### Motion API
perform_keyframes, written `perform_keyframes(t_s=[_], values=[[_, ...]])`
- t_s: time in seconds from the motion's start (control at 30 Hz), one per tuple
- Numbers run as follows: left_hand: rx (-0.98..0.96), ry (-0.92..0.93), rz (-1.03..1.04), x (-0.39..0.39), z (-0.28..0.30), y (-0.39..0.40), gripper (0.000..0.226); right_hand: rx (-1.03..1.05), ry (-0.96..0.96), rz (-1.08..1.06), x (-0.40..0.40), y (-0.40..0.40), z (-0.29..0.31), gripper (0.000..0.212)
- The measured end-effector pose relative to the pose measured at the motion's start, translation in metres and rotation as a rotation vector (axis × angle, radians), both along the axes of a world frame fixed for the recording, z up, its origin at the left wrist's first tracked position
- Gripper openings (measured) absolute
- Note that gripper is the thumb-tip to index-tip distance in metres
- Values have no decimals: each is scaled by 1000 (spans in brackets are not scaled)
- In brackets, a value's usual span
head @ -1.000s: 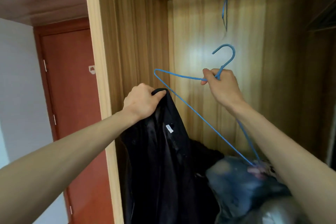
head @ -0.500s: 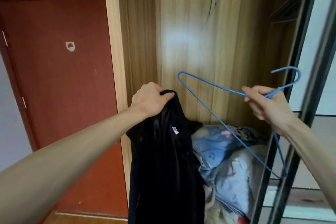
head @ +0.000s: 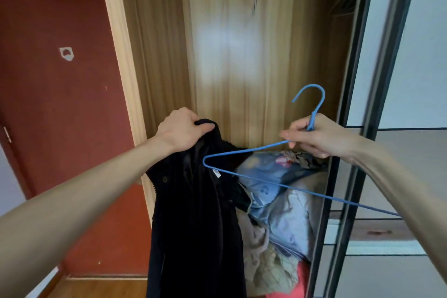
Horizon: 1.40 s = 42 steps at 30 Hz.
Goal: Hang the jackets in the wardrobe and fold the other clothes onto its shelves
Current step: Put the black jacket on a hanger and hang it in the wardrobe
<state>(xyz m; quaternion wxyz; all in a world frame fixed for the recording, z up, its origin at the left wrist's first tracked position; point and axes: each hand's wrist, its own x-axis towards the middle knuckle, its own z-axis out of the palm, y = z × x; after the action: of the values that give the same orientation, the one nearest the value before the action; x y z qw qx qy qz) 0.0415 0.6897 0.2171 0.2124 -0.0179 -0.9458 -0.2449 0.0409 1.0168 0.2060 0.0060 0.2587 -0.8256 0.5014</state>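
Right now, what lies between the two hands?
In the head view, the left hand and right hand are parted only by bare wardrobe back panel.

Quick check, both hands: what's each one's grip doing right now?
Left hand: closed, holding the black jacket up by its collar.
Right hand: closed, holding the blue hanger just below its hook.

1 head-worn view looks forward and slightly down, close into the wardrobe (head: pixel 154 60).
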Motion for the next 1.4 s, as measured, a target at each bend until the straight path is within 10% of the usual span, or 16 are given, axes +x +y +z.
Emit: perform_keyframes(t_s=[0.33,0.73,0.93,1.3,1.4], values=[[-513,153,28,13,2,58,44,-57,-123,-114,6,-85,-38,36],[-388,-255,-425,34,9,59,25,-574,-137,-130,2,-101,-77,45],[-621,227,-344,34,-19,54,50,-540,-34,-104,5,-91,-75,52],[-537,134,-594,17,-42,52,37,-306,-185,240,6,-54,-69,30],[-477,169,-603,11,-41,42,38,-390,-371,381,-7,-39,-86,59]])
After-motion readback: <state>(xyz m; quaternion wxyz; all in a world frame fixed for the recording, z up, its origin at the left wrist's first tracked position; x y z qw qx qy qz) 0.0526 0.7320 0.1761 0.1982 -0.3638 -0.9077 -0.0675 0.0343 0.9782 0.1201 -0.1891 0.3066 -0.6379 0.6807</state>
